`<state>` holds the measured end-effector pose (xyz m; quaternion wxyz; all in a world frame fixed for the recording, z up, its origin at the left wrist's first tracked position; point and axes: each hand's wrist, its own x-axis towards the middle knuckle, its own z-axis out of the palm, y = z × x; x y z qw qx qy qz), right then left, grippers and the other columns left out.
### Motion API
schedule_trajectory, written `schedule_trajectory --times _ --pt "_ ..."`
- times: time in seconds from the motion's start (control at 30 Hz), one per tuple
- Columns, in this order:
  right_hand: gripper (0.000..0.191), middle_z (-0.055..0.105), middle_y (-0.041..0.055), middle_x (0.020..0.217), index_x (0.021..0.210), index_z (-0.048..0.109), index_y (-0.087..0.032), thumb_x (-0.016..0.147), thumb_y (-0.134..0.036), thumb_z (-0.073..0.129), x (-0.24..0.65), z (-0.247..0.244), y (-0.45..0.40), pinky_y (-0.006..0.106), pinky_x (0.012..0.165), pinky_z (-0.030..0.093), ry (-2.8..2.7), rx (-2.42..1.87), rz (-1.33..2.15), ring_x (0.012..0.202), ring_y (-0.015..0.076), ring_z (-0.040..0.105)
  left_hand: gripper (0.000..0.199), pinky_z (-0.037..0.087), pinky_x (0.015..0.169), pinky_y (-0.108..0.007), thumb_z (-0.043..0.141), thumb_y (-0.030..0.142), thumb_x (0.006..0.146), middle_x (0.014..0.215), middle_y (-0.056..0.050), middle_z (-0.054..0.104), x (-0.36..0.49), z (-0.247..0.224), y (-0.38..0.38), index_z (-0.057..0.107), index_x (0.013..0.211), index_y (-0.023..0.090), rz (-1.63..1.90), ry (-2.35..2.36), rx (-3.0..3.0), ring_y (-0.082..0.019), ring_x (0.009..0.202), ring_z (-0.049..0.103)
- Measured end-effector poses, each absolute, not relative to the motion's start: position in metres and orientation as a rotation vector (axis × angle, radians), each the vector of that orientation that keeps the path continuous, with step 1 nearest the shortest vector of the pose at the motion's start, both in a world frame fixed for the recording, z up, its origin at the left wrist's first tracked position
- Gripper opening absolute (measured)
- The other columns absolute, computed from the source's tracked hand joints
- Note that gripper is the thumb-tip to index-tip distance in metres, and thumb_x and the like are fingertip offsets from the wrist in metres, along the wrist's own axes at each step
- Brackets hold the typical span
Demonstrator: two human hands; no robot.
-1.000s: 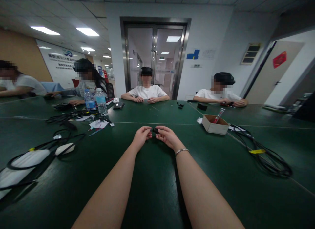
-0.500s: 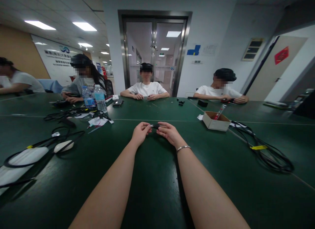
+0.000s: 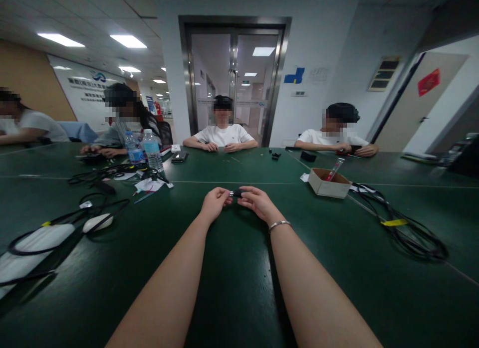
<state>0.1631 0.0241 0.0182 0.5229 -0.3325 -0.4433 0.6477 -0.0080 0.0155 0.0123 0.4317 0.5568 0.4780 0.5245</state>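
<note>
Between my two hands, just above the green table, is a small black object with a silvery end; it is too small to name. My left hand is closed in a pinch on its silvery end. The fingers of my right hand are closed round its black part and hide some of it. The object lies roughly level, pointing from one hand to the other.
Left on the green table lie black cables, a white mouse and two water bottles. To the right are an open box and a coiled cable. Several people sit around the table.
My hands stay almost in place, while the small object has turned slightly and shows its silvery end more clearly. A co-worker at the left has moved a hand leftward.
</note>
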Motion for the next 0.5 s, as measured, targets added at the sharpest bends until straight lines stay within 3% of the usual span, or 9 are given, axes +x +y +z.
schedule_trajectory --times 0.5 --pt "0.02 0.067 0.0072 0.078 0.093 0.065 -0.01 0.078 0.001 0.062 0.163 0.018 0.025 0.025 0.066 0.061 -1.077 -0.824 1.547 0.067 0.0166 0.068 0.025 0.045 0.061 -0.026 0.053 0.038 0.084 0.073 -0.005 0.065 -0.012 0.0 0.024 0.06 0.087 0.015 1.253 1.275 1.511 -0.014 0.066 0.061"
